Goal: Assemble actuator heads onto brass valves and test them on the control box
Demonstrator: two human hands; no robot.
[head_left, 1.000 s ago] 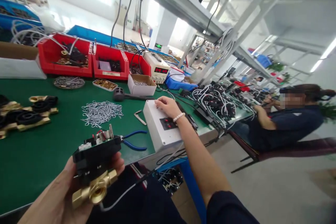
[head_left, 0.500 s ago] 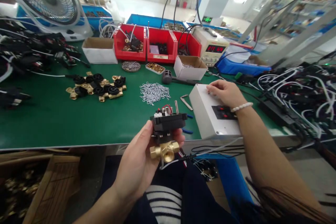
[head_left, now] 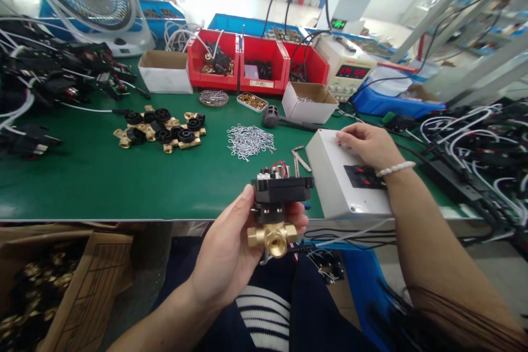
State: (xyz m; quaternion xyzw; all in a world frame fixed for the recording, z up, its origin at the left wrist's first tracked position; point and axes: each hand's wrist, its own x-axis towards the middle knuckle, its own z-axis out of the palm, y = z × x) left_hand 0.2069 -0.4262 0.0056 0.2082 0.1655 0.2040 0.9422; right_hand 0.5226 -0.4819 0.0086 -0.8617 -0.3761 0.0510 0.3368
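Observation:
In my left hand (head_left: 225,250) is a motorized valve (head_left: 278,214), held upright over the table's front edge. Its lower part is a brass three-way body, and the black actuator on top is uncovered, with a red wire and small parts showing. The left fingers wrap behind it and are partly hidden. My right hand (head_left: 367,146) rests on a light grey control box (head_left: 330,176), thumb and forefinger pinched round a small metal switch (head_left: 339,143) at its far end. Black and red terminals (head_left: 363,176) sit on the box top beside the wrist.
Brass valve bodies with black fittings (head_left: 163,129) lie left on the green table. A pile of metal clips (head_left: 251,140), a hex key (head_left: 302,160) and a black-handled tool (head_left: 272,116) lie mid-table. Behind stand red bins (head_left: 264,74) and a power supply (head_left: 344,69). Cables crowd the right.
The view has shifted, so the table's things sit farther right. My left hand has carried the valve slightly right, covering more of the blue-handled tool behind. My right hand stays at the box's switch.

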